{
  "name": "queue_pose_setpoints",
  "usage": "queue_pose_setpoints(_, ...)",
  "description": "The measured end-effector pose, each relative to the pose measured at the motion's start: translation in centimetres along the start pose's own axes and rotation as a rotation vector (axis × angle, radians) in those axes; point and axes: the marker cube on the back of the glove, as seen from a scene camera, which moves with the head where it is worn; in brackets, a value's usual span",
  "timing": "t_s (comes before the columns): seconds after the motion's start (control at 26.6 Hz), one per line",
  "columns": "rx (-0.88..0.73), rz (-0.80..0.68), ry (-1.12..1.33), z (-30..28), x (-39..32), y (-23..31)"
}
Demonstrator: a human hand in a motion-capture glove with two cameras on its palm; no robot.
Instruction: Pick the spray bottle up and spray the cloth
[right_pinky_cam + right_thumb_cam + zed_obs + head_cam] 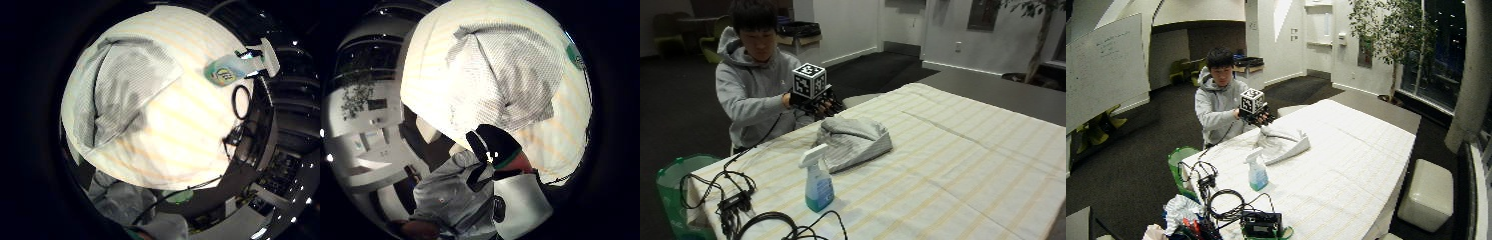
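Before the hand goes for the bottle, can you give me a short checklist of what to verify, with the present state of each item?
1. Bottle stands upright on the table: ok.
2. Bottle is free, nothing touching it: ok; the cloth lies beside it, apart.
3. Right hand holds nothing: cannot tell; it hangs raised above the table's far edge, fingers not clear.
4. Path from hand to bottle: not ok as a straight line; the bunched cloth lies between them, so probably go over or around it.
5. Cables by the bottle's base: ok, they lie apart from it.
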Motion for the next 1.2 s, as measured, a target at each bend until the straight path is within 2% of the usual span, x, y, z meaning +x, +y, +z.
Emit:
queue_pose_setpoints(0.41,0.138,0.004,-0.076,0.3,1.1,0.5)
queue_pose_setpoints(0.79,0.388,-0.038,-0.211,1.0,4.3,2.4)
queue_pose_setpoints(1.2,0.589,-0.003,-0.300,0.7,10.0,3.8)
